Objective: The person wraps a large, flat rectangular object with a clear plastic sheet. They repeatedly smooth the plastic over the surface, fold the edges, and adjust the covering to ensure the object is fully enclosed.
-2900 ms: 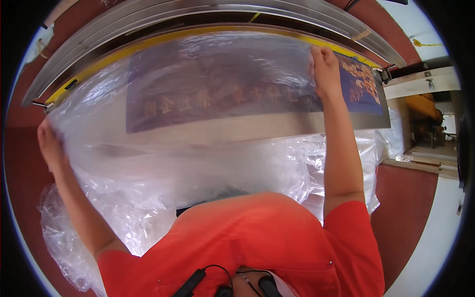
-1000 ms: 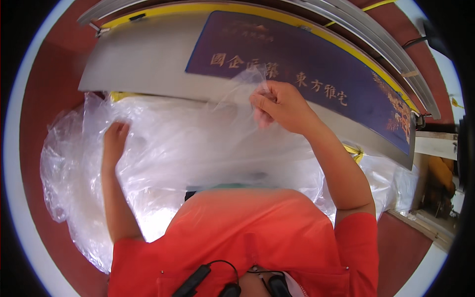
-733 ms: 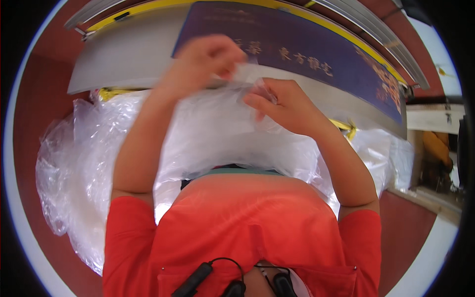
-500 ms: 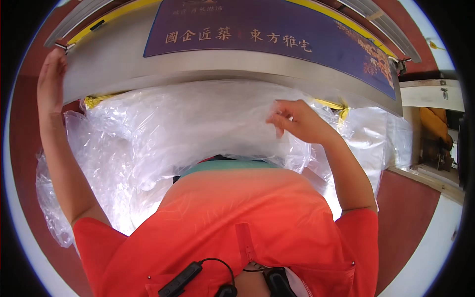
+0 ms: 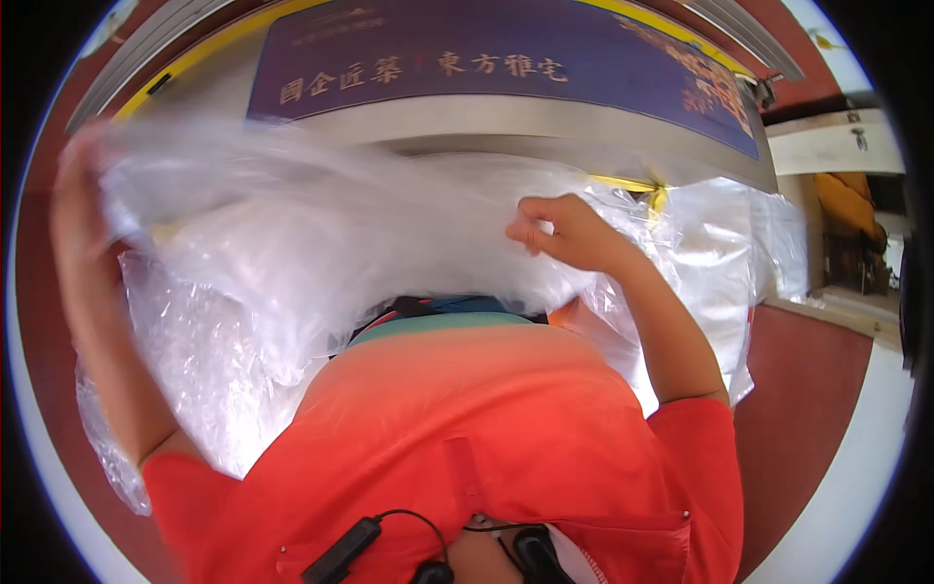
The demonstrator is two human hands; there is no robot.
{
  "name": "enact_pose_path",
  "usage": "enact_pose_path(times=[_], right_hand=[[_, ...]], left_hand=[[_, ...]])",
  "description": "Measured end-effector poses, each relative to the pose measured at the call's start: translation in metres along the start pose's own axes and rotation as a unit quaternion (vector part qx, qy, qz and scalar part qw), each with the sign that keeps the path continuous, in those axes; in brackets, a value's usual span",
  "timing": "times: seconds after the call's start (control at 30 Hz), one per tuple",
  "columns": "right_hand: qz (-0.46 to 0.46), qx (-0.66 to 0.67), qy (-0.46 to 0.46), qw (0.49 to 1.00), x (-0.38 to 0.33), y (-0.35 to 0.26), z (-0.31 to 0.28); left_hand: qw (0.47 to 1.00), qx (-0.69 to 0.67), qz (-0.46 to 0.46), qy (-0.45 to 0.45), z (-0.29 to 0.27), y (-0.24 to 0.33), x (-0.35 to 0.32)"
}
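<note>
Clear crinkled plastic sheeting (image 5: 321,253) is lying below the long purple sign (image 5: 506,68); your right hand (image 5: 564,232) is pinching it with curled fingers, your blurred left hand (image 5: 83,185) is gripping its edge, fingers unclear.

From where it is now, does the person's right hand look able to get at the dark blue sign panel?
Probably yes. The right hand grips the clear plastic sheet just below the blue sign panel, with nothing between them; it would likely have to let go first.

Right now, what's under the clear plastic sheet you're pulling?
The clear plastic sheet hangs off a grey panel with a dark blue sign face and a yellow edge strip. The left hand and right hand grip the sheet. The panel's lower part is covered.
</note>
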State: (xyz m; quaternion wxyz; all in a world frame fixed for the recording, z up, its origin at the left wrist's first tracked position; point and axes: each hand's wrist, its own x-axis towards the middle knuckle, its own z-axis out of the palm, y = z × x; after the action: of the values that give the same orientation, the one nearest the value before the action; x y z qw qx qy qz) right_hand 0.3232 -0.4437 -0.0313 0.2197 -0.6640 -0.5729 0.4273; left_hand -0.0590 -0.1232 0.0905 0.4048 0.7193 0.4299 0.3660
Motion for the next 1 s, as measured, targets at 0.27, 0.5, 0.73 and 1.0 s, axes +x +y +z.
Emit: enact_pose_path(times=[0.27,0.5,0.73,1.0], right_hand=[[0.068,-0.043,0.018,0.997,-0.076,0.053,-0.002],[0.308,0.26,0.312,0.86,-0.274,0.183,-0.205],[0.277,-0.45,0.598,0.602,-0.283,0.069,-0.285],[0.378,-0.431,0.384,0.724,-0.101,0.161,-0.216]], left_hand=[[0.821,0.513,-0.238,0.078,-0.274,-0.174,-0.013],[0.881,0.472,-0.011,0.021,-0.066,-0.191,0.121],[0.943,0.323,-0.006,0.079,0.113,-0.132,0.167],[0.842,0.527,0.105,0.046,0.006,-0.242,0.165]])
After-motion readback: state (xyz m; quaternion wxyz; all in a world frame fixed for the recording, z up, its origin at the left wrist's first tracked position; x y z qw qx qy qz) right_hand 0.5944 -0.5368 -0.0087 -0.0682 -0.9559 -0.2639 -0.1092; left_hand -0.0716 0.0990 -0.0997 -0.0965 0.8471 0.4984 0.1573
